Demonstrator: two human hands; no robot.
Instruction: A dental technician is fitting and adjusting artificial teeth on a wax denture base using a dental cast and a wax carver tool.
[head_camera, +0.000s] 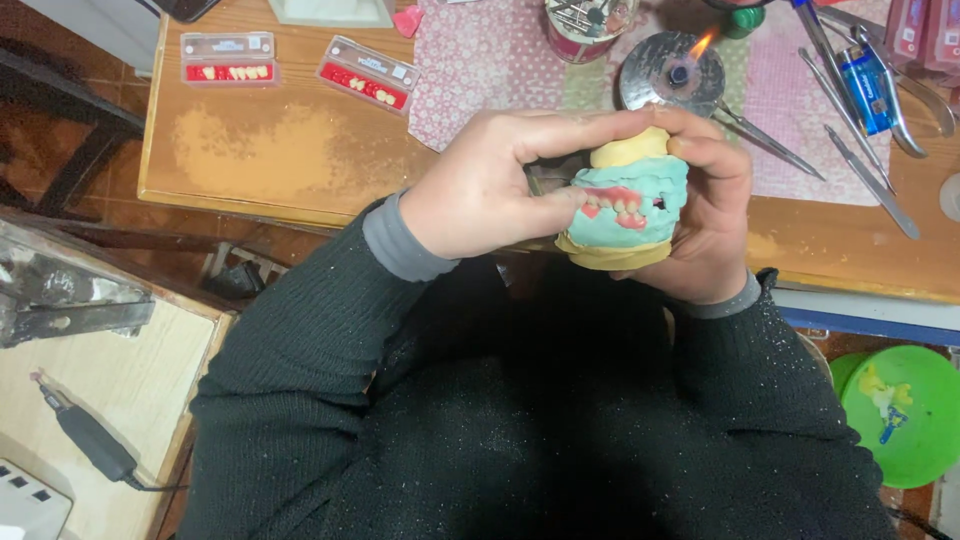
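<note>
Yellow-plaster dental model (628, 200) with turquoise wax and small teeth is being gripped by both hands, left hand (490, 190) pinching its front, right hand (712, 215) cupping behind, above the wooden bench (290, 150) near a lit burner (672, 72).

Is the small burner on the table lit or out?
Lit: an orange flame rises from the wick of the round metal burner.
</note>
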